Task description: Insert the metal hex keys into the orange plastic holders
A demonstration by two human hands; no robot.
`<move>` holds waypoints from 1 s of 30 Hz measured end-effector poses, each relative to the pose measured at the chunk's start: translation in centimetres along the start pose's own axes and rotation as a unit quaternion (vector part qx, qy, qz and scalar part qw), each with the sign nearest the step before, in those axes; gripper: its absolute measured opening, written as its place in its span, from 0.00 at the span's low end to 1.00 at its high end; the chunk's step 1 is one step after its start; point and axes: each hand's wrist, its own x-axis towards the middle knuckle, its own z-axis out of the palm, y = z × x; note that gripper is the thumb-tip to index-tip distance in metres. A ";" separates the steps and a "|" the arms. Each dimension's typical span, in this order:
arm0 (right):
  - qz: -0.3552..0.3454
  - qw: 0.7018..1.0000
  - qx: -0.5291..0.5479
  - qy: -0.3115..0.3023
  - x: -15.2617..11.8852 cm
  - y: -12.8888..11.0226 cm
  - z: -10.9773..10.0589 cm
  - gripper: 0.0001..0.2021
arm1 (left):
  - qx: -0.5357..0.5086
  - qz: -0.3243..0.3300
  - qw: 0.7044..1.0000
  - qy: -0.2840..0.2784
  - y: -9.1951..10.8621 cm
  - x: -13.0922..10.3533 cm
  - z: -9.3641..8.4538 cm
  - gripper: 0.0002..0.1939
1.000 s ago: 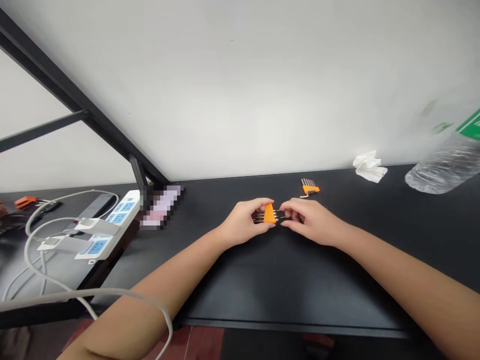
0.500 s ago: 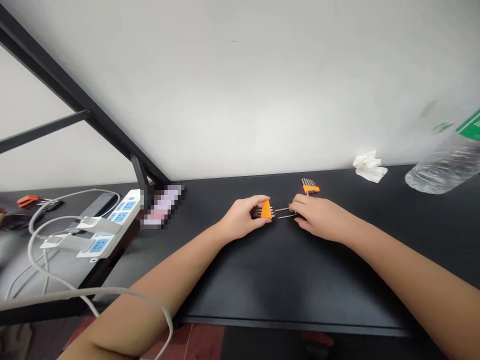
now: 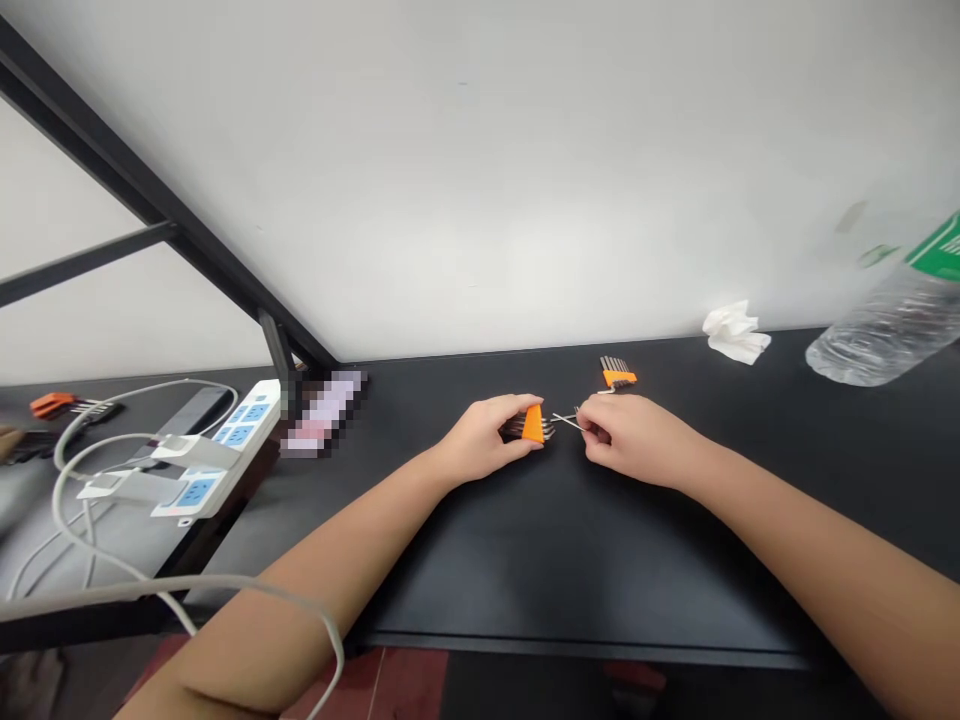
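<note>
An orange holder [image 3: 533,424] with several metal keys in it is gripped between the thumb and fingers of my left hand [image 3: 484,437]. To its right, my right hand [image 3: 637,437] is closed, pinching thin metal rods [image 3: 568,420] whose ends cross and point toward the holder. A small gap separates the rods from the holder. Just behind my right hand, a second orange holder [image 3: 620,378] with several metal keys lies on the black table [image 3: 525,570].
A crumpled tissue [image 3: 736,333] and a clear plastic bottle [image 3: 870,340] stand at the back right. On the left are a white power strip [image 3: 225,450] with cables, a dark phone [image 3: 191,415], a blurred-out item [image 3: 326,412] and a black metal frame [image 3: 202,265].
The rods in my right hand have shifted from nearly parallel to crossed, and their ends are farther from the holder. My right fingers have curled in. My left hand has barely moved.
</note>
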 end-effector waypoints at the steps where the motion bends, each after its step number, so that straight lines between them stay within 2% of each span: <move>1: -0.007 1.000 0.019 0.010 0.0 0.0 0.1 0.06 | -0.001 0.004 1.000 -0.001 0.1 0.0 0.0 0.28; 10: -0.046 0.995 0.070 0.051 0.0 0.2 0.9 0.06 | 0.014 0.027 1.000 -0.002 0.5 0.0 0.0 0.27; 18: -0.058 0.997 0.033 0.049 -0.1 0.2 0.8 0.07 | 0.024 0.038 0.999 0.002 0.8 -0.1 -0.1 0.26; 24: -0.071 0.997 0.007 0.039 -0.3 0.1 0.6 0.06 | 0.053 0.078 0.996 -0.004 1.3 -0.1 -0.2 0.26; 30: -0.067 0.997 -0.022 0.040 -0.4 0.1 0.5 0.07 | 0.051 0.060 0.997 -0.003 1.4 -0.1 -0.2 0.26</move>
